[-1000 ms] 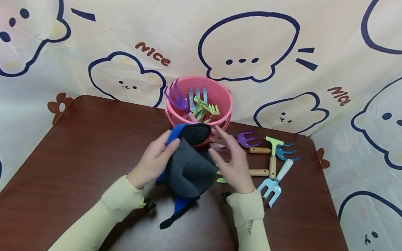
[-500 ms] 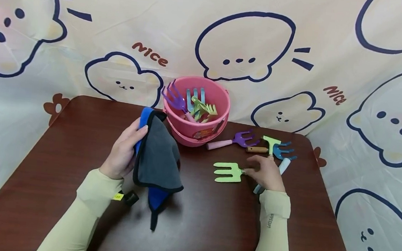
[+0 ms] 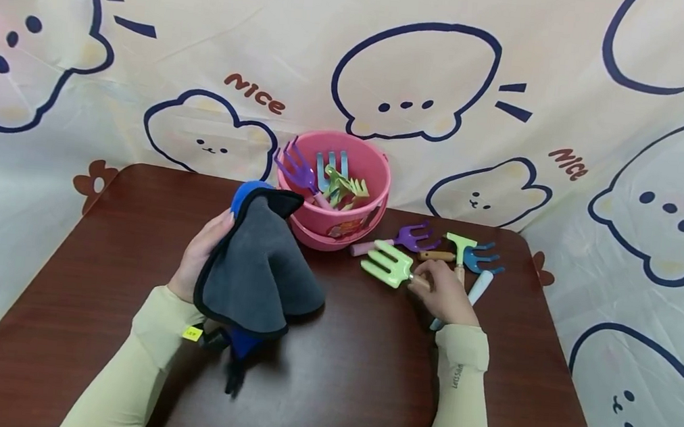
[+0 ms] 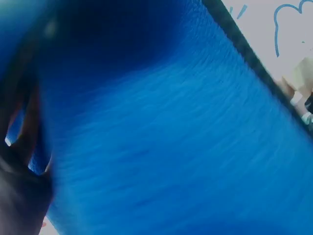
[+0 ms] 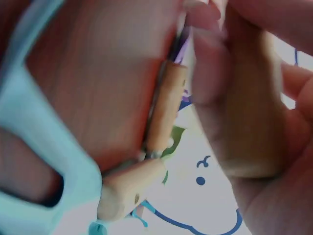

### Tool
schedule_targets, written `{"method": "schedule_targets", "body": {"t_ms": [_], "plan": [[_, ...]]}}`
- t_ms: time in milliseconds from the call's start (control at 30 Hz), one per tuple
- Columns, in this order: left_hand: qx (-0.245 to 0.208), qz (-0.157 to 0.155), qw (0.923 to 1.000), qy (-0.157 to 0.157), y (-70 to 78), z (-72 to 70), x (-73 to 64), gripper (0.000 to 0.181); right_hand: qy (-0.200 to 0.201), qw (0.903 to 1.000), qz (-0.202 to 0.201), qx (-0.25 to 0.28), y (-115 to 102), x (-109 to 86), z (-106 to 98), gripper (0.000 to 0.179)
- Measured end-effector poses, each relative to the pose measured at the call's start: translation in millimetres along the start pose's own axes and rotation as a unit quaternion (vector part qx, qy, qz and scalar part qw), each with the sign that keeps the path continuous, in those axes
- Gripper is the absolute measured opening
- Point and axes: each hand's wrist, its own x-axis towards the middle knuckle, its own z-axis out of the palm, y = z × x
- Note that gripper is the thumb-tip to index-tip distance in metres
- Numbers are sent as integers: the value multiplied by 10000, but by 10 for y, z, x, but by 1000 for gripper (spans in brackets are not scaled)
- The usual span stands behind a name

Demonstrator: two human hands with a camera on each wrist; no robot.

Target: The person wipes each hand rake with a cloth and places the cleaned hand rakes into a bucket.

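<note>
Green fork (image 3: 389, 264) turned upward, cloth (image 3: 260, 271) spread wider

Half a second ago the fork's three tines pointed straight left; now they slant up and left. Its head is light green, flat, rounded at the tips, on a plain wooden handle. My right hand (image 3: 447, 294) grips that handle at the right part of the table (image 3: 337, 403). The cloth hangs in soft folds, well apart from the fork, near the front left of the pink bucket (image 3: 317, 219): grey face, black edging, bright blue fuzzy back, a blurred dark strap below. My left hand (image 3: 200, 255) grasps it near its upper left edge, partly hidden behind it.

Partly covered by my right hand lies a pale blue fork (image 3: 480, 288); beyond it are a green-headed tool (image 3: 460, 240) and a blue rake (image 3: 480, 258). Just behind the green fork lies a purple rake (image 3: 416, 237). Inside the bucket stand more purple, blue and green tools (image 3: 341, 185).
</note>
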Motion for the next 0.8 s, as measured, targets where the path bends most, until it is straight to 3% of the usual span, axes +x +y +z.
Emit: {"method": "schedule_targets", "body": {"t_ms": [67, 167, 233, 300, 367, 467, 533, 633, 700, 733, 800], "plan": [[20, -129, 9999, 37, 0, 17, -15, 43, 217, 9993, 11, 320, -23, -26, -51, 29], [71, -485, 9980, 389, -4, 75, -39, 53, 689, 9952, 193, 665, -44, -63, -138, 37], [21, -707, 9954, 643, -22, 117, -51, 60, 1017, 9901, 309, 921, -71, -83, -193, 42], [-160, -713, 9952, 656, -69, 154, -38, 66, 1408, 9814, 345, 1259, -135, -90, -213, 43], [-452, -626, 9961, 419, -159, 177, -21, 68, 1745, 9652, 210, 1937, -242, -79, -184, 40], [-1041, -329, 9938, -204, -346, 208, 26, 66, 2008, 9288, -186, 3109, -484, -55, -66, 29], [-1487, -193, 9871, -559, -470, 237, 64, 64, 1946, 9044, -496, 3764, -669, -39, 24, 23], [-1942, -12, 9773, -844, -610, 305, 148, 54, 1704, 8826, -896, 4290, -945, -35, 158, 23], [-2098, 26, 9744, -810, -665, 367, 215, 42, 1492, 8765, -1119, 4437, -1109, -45, 248, 27], [-2052, 28, 9754, -810, -686, 398, 249, 38, 1414, 8784, -1226, 4399, -1182, -53, 293, 28], [-1768, -23, 9816, -725, -717, 453, 300, 34, 1281, 8909, -1431, 4117, -1303, -80, 378, 27]]}}
